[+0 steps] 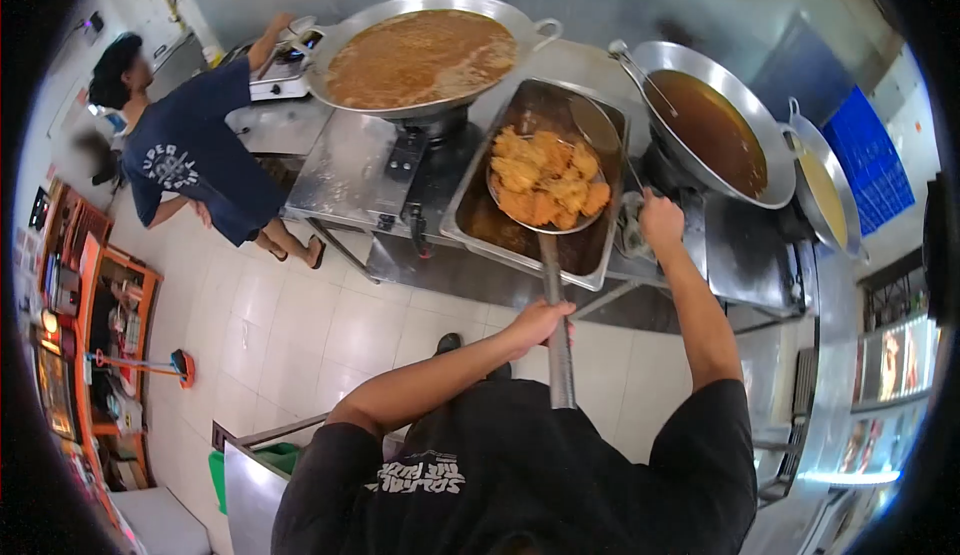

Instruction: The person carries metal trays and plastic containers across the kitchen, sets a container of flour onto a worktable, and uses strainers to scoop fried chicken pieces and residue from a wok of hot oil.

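Note:
My left hand (540, 325) is wrapped round the long metal handle of a large strainer (553, 300). Its bowl, heaped with golden fried chicken (548, 177), sits over a deep rectangular steel tray (468, 205) with brown liquid or residue inside. Closed on a thin handle, my right hand (661, 221) holds a round, flat skimmer (595, 123). The skimmer's disc is above the back right of the tray, close to the chicken. Whether it touches the pieces I cannot tell.
A wide wok (420, 60) of bubbling oil stands behind left. Right of the tray is a wok of darker oil (705, 135) with a ladle (640, 70) in it, then a pan of yellow liquid (825, 195). Another person (195, 145) reaches toward a stove at left.

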{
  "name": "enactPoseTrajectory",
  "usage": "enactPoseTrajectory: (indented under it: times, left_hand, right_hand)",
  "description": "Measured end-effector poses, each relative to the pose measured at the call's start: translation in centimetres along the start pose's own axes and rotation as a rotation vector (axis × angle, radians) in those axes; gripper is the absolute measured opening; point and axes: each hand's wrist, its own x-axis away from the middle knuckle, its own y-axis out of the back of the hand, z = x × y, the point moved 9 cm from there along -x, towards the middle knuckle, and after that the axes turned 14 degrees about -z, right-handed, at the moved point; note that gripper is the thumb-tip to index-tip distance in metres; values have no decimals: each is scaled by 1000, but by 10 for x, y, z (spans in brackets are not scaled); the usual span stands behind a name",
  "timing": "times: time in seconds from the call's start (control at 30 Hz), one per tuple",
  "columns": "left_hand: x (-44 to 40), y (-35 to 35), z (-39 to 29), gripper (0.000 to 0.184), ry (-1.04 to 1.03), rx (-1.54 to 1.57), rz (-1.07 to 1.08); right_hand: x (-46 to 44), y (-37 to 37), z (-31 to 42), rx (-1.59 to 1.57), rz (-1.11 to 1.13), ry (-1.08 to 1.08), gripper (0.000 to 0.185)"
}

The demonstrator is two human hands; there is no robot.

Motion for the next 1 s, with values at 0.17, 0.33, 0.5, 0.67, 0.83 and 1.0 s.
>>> enactPoseTrajectory:
  times: [0.17,0.33,0.5,0.67,0.83,1.0]
  left_hand:
    - [11,55,9,47,139,-161,321]
    - [-47,252,76,26,7,-260,-109]
    - [-60,472,181,34,-198,-1161,-712]
    - [11,594,329,11,150,-1295,-550]
    - [65,652,397,24,533,-553,-675]
    - [121,674,412,21,662,-141,-903]
  right_hand:
    - [0,96,18,52,-49,-160,29]
    - [-48,228,65,-154,-311,-51,26]
    - [-170,201,151,-160,-155,52,27]
    - [-291,78,232,-123,-82,122,28]
    - [-337,7,262,-168,-79,133,24]
    - [-339,-12,281,-420,334,66,20]
